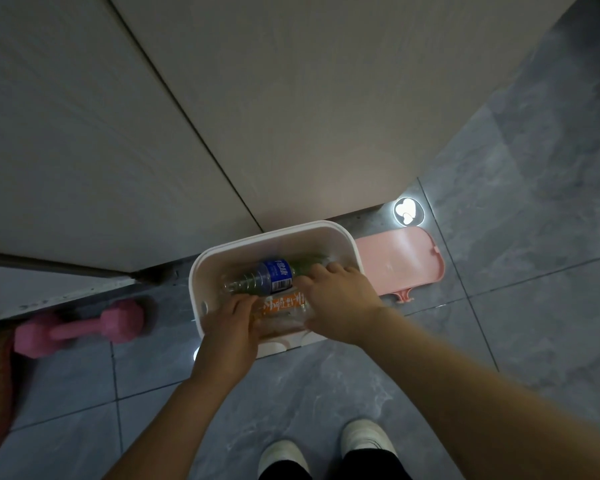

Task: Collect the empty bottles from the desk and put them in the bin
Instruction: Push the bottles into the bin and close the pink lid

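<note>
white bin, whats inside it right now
Inside the white bin lie a clear bottle with a blue label and one with an orange label. Both hands, left and right, reach in and cover parts of them; the bin's bottom stays hidden.

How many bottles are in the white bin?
2 show: a blue-label bottle lying across the bin, and an orange-label bottle nearer, between both hands. More may be hidden under them.

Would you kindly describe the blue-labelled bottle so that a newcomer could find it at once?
Look for the white bin on the grey tiled floor, beside its pink lid. Inside, at the far side, lies a clear bottle on its side, under the right hand. Its blue label sets it apart from the orange-labelled bottle nearer the person.
</note>
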Tool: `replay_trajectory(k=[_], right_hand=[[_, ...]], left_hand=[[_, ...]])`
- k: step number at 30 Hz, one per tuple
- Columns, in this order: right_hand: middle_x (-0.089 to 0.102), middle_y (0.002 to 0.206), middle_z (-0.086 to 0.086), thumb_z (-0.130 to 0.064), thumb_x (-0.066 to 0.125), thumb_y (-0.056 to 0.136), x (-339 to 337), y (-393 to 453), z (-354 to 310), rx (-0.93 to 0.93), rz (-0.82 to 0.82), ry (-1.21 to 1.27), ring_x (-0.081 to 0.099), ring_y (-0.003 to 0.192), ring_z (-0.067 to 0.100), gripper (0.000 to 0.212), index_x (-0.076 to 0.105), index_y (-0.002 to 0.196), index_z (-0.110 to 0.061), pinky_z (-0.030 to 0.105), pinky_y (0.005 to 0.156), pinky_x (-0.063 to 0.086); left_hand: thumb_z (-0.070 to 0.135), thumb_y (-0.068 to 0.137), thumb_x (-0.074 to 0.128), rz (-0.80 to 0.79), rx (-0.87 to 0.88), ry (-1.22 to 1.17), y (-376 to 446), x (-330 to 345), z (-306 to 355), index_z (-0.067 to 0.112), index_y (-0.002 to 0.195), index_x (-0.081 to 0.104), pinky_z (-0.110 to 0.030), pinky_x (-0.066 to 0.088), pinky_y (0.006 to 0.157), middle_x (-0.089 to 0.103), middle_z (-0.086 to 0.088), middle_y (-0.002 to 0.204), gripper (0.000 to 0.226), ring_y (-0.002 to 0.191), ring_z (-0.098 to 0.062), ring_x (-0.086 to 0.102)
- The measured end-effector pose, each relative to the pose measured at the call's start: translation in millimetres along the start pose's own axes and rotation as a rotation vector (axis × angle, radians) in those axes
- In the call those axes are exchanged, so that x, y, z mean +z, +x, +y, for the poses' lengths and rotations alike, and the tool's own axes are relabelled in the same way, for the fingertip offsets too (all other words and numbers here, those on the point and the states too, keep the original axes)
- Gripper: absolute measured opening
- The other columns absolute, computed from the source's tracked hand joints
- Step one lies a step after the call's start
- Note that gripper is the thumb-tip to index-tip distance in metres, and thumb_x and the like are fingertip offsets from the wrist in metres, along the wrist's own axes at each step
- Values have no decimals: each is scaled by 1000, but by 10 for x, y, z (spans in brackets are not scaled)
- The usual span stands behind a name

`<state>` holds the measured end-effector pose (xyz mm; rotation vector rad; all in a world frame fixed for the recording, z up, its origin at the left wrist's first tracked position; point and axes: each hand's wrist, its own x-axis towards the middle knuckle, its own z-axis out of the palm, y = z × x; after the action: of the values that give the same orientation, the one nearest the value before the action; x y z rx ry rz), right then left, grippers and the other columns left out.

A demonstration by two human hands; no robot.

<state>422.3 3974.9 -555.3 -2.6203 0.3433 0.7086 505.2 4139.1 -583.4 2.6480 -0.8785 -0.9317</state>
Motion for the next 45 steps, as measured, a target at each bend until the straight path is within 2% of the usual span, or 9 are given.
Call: replay_trajectory(k=[4, 8, 19, 23, 26, 30, 35, 40, 45], right_hand=[[57, 122, 5, -39, 61, 83, -19, 21, 31, 1, 9, -10, 54, 111, 25, 53, 47, 131, -21, 42, 98, 43], [58, 120, 4, -40, 60, 83, -50, 36, 42, -18, 29, -60, 54, 110, 24, 51, 49, 130, -23, 40, 98, 42], [56, 125, 5, -41, 61, 82, -56, 81, 57, -48, 68, -115, 51, 116, 26, 56, 47, 134, -25, 45, 105, 39], [55, 124, 6, -34, 59, 85, -46, 51, 37, -42, 84, -95, 50, 116, 26, 51, 48, 133, -23, 44, 105, 37], [57, 122, 5, -34, 53, 88, -116, -21, 75, -32, 167, 45, 53, 112, 24, 43, 51, 129, -22, 41, 102, 40], [59, 121, 1, -32, 52, 91, -155, -212, 303, 136, 337, 364, 59, 99, 18, 35, 56, 124, -21, 28, 82, 47], [68, 110, 4, -23, 54, 92, 110, -411, 801, 476, 560, 637, 58, 88, 12, 25, 63, 113, -14, 15, 73, 41], [68, 109, 10, -21, 53, 91, 709, -438, 1125, 654, 308, 572, 64, 95, 26, 26, 64, 113, -12, 33, 84, 50], [61, 118, 7, -25, 46, 93, 1181, -239, 1249, 632, 150, 367, 57, 108, 26, 33, 57, 122, -16, 35, 87, 49]], left_hand=[[17, 93, 47, -7, 3, 24, 41, 30, 10, 12, 133, 45, -34, 20, 113, 46, -5, 140, 41, 127, -23, 44], [15, 91, 49, -42, 3, -11, 76, 33, -11, 12, 134, 45, -32, 32, 109, 45, -6, 141, 43, 125, -24, 46], [16, 92, 48, -89, 8, 13, 130, 54, 31, 15, 139, 36, -34, 35, 108, 39, -6, 145, 48, 127, -24, 44], [13, 93, 45, -23, -12, -27, 96, 30, 61, 13, 137, 39, -30, 28, 107, 43, -9, 143, 44, 127, -25, 44], [11, 94, 44, 64, 0, -125, 26, -24, 68, 12, 132, 46, -19, 25, 97, 50, -9, 136, 38, 122, -24, 48], [7, 92, 49, 164, 0, -191, -119, -120, 6, 8, 125, 54, -30, 40, 93, 56, -14, 128, 34, 113, -27, 55], [-2, 88, 54, 249, -84, -211, -287, -141, -118, -3, 115, 61, -36, 44, 87, 63, -19, 116, 28, 102, -32, 61], [-2, 86, 56, 354, -100, -174, -281, -148, -232, 1, 111, 62, -28, 42, 75, 64, -18, 109, 26, 83, -20, 55], [-5, 80, 63, 420, -70, -76, -183, -121, -246, 0, 107, 64, 0, 35, 77, 61, -19, 97, 27, 79, -28, 57]])
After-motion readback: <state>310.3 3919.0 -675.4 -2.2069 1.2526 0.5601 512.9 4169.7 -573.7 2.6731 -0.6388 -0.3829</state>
